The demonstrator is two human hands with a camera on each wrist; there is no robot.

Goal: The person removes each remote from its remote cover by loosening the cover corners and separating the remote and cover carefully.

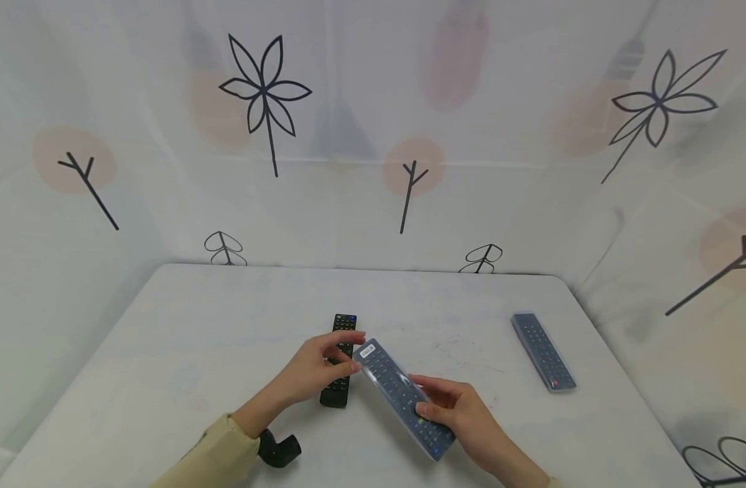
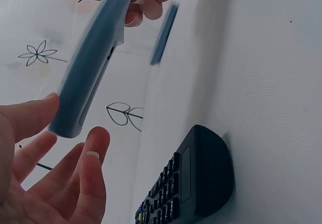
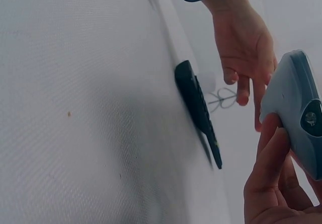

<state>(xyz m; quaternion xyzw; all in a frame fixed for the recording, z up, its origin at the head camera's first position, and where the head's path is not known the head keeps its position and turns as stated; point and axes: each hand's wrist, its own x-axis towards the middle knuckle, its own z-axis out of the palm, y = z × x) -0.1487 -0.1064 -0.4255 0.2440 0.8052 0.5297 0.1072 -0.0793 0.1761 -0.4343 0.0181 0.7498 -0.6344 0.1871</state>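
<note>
A blue-grey remote control (image 1: 397, 386) in a clear cover is held above the table, tilted, with a small white label near its far end. My right hand (image 1: 464, 417) grips its near half, thumb on the button side. At the far end is my left hand (image 1: 320, 366), its thumb at the remote's edge and its other fingers loosely spread; whether the thumb touches is hard to tell. Below the left hand lies a black remote control (image 1: 334, 395), partly hidden by it. The left wrist view shows the black remote's end (image 2: 211, 176) close by.
Another blue-grey remote control (image 1: 543, 352) in a clear cover lies toward the table's right side. The white table (image 1: 226, 305) meets patterned cloth (image 1: 348, 135) at its back and sides. A black device (image 1: 279, 449) is at the left wrist.
</note>
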